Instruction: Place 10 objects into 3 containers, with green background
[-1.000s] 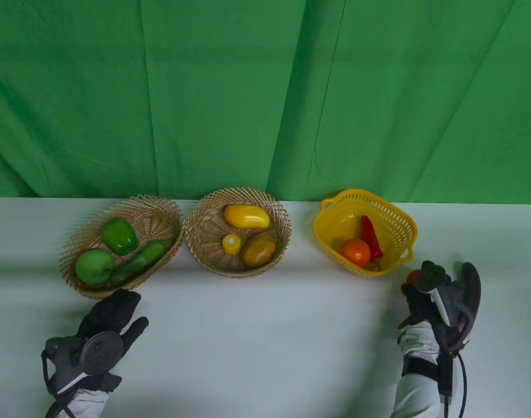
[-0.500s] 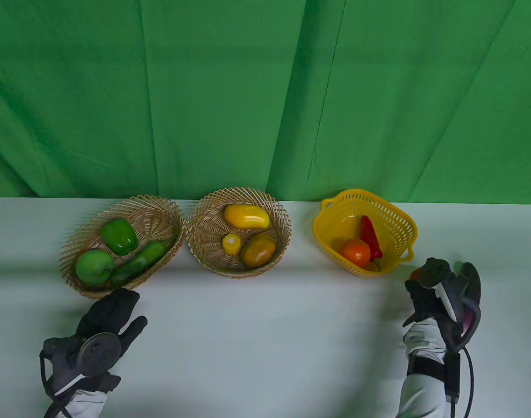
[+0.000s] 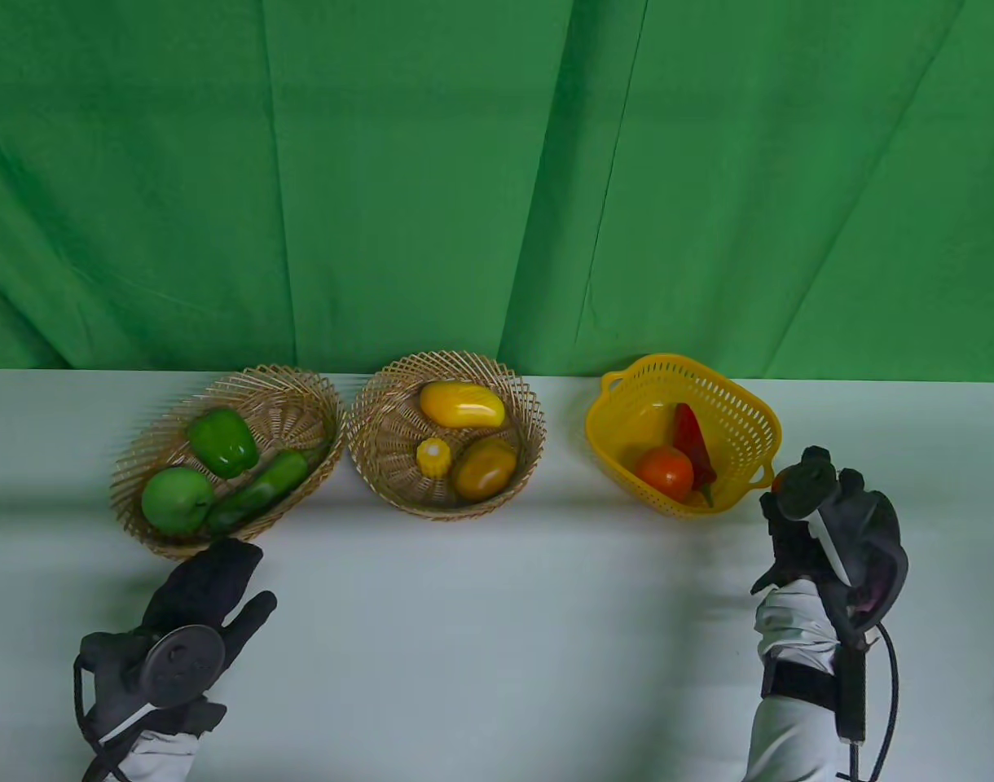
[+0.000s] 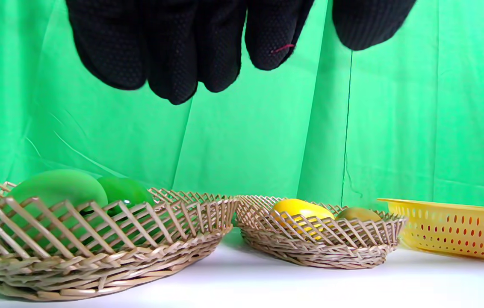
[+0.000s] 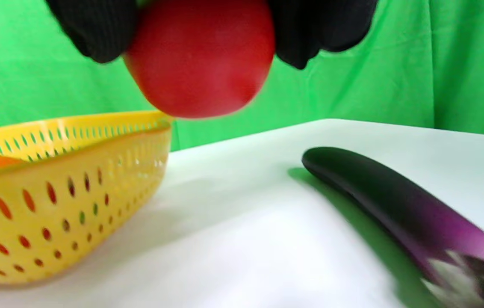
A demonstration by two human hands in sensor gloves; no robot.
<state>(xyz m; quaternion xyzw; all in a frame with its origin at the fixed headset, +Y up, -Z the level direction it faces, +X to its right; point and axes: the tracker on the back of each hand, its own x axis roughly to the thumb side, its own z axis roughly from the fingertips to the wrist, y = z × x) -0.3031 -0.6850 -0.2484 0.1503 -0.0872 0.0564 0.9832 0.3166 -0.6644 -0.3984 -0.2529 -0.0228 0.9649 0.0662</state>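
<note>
My right hand (image 3: 800, 491) grips a round red fruit (image 5: 201, 55) and holds it above the table, just right of the yellow plastic basket (image 3: 754, 411). In the table view only a red sliver of the fruit (image 3: 778, 482) shows. The basket holds a red chili (image 3: 692, 444) and an orange-red tomato (image 3: 664, 472). A dark purple eggplant (image 5: 396, 201) lies on the table beside my right hand. My left hand (image 3: 248, 574) is open and empty, low over the table in front of the left wicker basket (image 3: 138, 464).
The left wicker basket holds a green pepper (image 3: 222, 441), a green apple (image 3: 175, 499) and a cucumber (image 3: 261, 487). The middle wicker basket (image 3: 383, 407) holds a yellow mango (image 3: 461, 405), a corn piece (image 3: 433, 457) and a brownish mango (image 3: 485, 468). A green curtain hangs behind the table.
My right hand has raised the red fruit and carried it away from me, up beside the yellow basket's right rim. My left hand has stayed in place.
</note>
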